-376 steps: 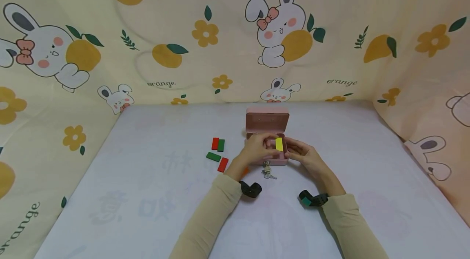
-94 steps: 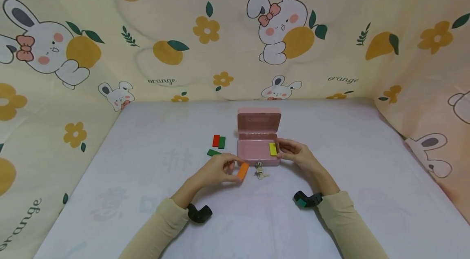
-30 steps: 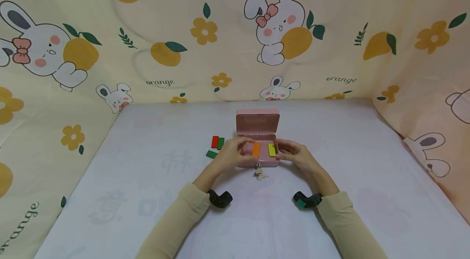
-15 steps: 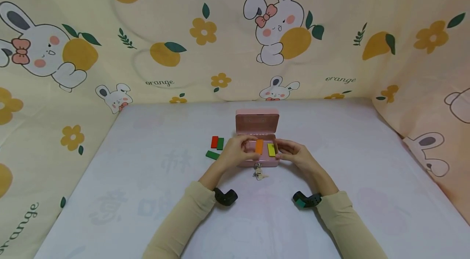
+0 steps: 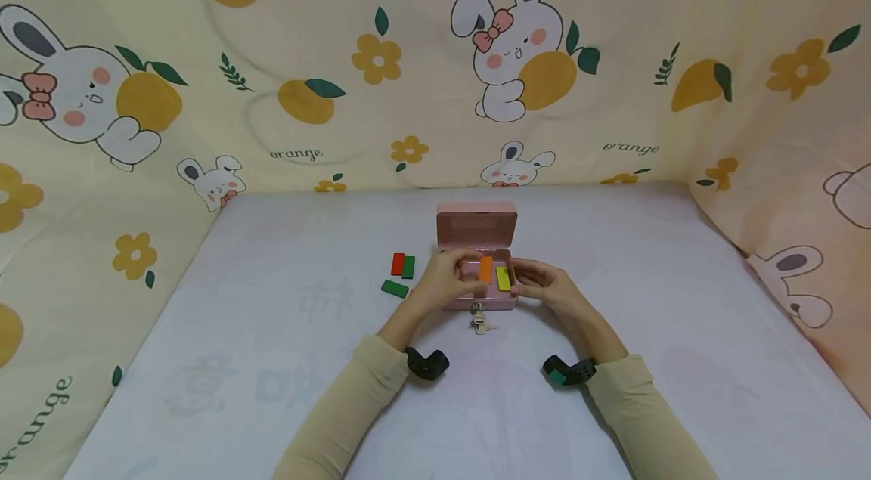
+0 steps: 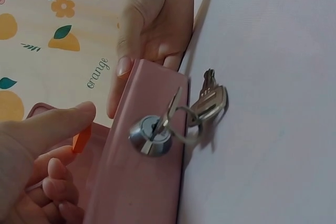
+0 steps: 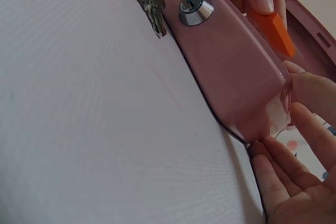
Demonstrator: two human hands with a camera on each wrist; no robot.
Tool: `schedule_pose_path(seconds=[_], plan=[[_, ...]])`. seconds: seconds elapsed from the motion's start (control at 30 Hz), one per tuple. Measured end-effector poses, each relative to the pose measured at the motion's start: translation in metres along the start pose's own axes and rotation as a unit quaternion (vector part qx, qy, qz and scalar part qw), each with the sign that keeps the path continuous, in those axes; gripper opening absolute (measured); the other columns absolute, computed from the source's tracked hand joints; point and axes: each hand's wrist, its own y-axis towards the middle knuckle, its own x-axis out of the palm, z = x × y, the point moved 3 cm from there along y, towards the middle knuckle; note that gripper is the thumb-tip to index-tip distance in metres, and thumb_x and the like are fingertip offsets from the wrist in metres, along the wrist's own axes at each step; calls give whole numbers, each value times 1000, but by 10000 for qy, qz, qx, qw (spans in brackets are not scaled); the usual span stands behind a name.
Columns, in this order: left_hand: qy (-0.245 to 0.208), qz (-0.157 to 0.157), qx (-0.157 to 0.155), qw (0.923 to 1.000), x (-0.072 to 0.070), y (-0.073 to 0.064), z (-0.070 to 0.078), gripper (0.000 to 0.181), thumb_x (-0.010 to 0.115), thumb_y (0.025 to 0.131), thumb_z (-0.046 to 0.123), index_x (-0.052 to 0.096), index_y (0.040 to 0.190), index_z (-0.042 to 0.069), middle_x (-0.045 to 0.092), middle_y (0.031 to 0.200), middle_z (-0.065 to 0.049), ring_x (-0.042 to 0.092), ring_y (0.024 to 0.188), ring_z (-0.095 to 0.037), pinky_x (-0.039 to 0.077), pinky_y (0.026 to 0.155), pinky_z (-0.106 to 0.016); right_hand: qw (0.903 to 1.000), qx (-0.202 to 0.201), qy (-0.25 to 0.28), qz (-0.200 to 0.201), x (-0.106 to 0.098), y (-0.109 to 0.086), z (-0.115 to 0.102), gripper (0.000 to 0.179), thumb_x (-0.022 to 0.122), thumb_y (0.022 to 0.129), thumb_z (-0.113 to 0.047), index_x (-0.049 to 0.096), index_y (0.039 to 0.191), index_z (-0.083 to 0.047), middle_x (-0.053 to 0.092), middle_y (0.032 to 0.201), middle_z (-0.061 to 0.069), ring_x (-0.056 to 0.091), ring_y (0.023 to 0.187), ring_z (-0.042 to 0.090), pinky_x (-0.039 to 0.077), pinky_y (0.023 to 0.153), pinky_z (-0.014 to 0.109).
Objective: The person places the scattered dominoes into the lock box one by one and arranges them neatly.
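A pink metal cash box (image 5: 454,305) stands on the table with its lid (image 5: 476,229) raised. My left hand (image 5: 438,280) is over the box, pinching an orange block (image 5: 485,269) between thumb and fingers; the left wrist view shows the block's end (image 6: 81,139) under the thumb. Inside the box, at its right end, is a yellow block (image 5: 503,278). My right hand (image 5: 554,287) grips the box's right end, its fingers (image 7: 273,171) against the outer wall and low corner. From the front lock (image 6: 151,136) hangs a ring with keys (image 6: 210,100).
Left of the box lie a red block (image 5: 398,264) and a green block (image 5: 408,267) side by side. Nearer is another green block (image 5: 395,288), and a sliver of red shows beside the left hand. Patterned cloth (image 5: 306,102) walls the white table at back and sides.
The yellow block, earlier in my left hand, now sits in the box. Since then my left hand has taken the orange block from the table's front and carried it rightward over the box.
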Motion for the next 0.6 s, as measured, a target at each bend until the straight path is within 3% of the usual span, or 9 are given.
schedule_pose_path(seconds=[0.6], plan=[[223, -18, -138, 9997, 11, 4, 2, 48, 80, 78, 18, 63, 121, 6, 53, 77, -8, 44, 70, -11, 33, 61, -16, 9999, 74, 63, 31, 0, 1, 0, 63, 68, 89, -14, 40, 143, 3, 38, 150, 25, 35, 140, 41, 42, 95, 5]])
